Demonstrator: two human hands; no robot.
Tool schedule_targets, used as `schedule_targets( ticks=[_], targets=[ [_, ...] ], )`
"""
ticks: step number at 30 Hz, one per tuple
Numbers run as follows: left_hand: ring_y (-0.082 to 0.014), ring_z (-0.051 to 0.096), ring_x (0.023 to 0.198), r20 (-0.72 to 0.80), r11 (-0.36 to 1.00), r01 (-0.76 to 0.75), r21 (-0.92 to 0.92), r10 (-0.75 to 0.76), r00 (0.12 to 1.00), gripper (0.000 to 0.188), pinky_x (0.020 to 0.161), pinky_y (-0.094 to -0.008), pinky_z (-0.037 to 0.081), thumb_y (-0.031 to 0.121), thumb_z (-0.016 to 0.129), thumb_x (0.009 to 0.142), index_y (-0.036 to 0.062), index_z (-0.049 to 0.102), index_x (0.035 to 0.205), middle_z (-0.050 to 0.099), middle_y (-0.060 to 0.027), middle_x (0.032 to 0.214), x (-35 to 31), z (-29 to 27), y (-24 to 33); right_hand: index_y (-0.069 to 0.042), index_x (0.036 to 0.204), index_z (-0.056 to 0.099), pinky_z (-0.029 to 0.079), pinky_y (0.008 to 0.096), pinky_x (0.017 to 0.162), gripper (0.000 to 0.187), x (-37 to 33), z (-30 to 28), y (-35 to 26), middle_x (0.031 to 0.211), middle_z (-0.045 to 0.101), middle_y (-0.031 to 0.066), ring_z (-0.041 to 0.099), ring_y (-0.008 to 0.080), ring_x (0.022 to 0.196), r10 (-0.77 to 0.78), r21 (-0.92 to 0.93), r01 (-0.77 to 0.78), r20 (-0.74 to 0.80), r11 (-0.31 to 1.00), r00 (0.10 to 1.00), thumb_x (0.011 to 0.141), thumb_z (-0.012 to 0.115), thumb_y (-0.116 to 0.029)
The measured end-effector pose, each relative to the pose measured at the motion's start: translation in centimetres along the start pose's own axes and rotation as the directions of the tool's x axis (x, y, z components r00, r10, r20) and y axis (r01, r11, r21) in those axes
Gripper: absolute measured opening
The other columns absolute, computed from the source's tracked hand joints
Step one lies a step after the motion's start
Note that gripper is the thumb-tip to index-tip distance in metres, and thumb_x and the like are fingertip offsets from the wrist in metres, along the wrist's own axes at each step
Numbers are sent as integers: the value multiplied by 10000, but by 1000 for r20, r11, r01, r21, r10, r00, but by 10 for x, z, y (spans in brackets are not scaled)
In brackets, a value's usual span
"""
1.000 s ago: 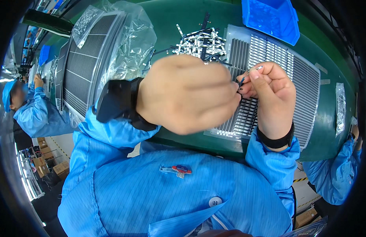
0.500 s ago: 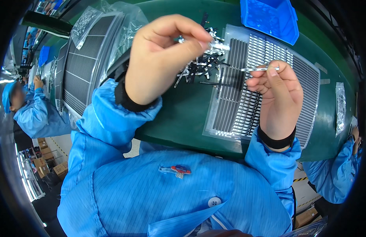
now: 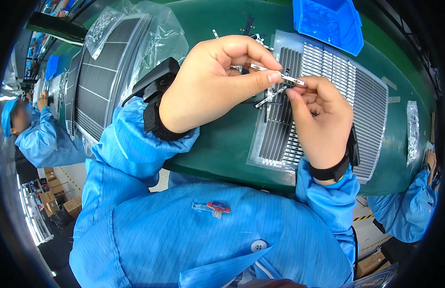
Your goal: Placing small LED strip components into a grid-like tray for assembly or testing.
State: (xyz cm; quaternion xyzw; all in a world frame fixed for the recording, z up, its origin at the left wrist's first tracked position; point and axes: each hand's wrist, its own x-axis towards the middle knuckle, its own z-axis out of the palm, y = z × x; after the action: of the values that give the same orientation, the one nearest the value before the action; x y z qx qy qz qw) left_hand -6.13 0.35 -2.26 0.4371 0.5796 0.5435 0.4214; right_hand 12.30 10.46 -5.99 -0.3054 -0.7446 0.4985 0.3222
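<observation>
My left hand [image 3: 217,84] is closed in a pinch, thumb and index finger on a thin white strip with dark marks [image 3: 292,80]. The strip's right end meets the index fingertip of my right hand [image 3: 323,115], whose fingers are bent inward. By my right thumb tip is a second small marked strip [image 3: 270,98], slanting down to the left; whether that thumb grips it, I cannot tell. Both hands are above a clear-edged sheet [image 3: 376,125] bearing rows of grey and white strips. Loose black and white strips [image 3: 258,42] lie behind my left hand, which partly hides them.
A blue plastic bin [image 3: 328,24] stands at the back. On the left are stacked striped sheets [image 3: 104,72] and clear plastic bags [image 3: 162,33]. A narrow clear packet [image 3: 413,132] lies at right. People in blue work at both sides, one with a blue cap [image 3: 10,113].
My left hand has moved right and down, and my right hand slightly left and down. Now they meet at the strip. Earlier they were apart, each pinching something.
</observation>
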Motion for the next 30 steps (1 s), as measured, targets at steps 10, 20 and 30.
schedule_targets(
  ticks=[10,20,30],
  targets=[
    [-135,708,1028,41,999,-3,47,1,999,116,902,-255,576,-41,694,962,-24,681,1076,705,-64,1057,0,0,-2,47,1067,706,501,219,735,101,-4,-19,-12,942,727,67,651,77,838,79,466,-176,221,867,972,985,656,18],
    [-138,702,983,286,995,100,10,-99,953,98,891,-271,560,-6,711,963,-23,684,1055,724,-83,1065,5,-9,0,36,1013,706,489,207,720,85,-1,-27,-13,911,716,51,639,70,810,62,507,-190,259,841,964,963,638,48],
    [-172,687,1006,307,898,-17,-439,167,937,94,921,-310,543,-33,732,917,15,652,930,726,-201,1168,-5,3,-13,41,1010,672,486,211,722,138,-2,-22,-7,938,689,25,622,55,828,-1,475,-210,406,854,914,930,584,109]
  ],
)
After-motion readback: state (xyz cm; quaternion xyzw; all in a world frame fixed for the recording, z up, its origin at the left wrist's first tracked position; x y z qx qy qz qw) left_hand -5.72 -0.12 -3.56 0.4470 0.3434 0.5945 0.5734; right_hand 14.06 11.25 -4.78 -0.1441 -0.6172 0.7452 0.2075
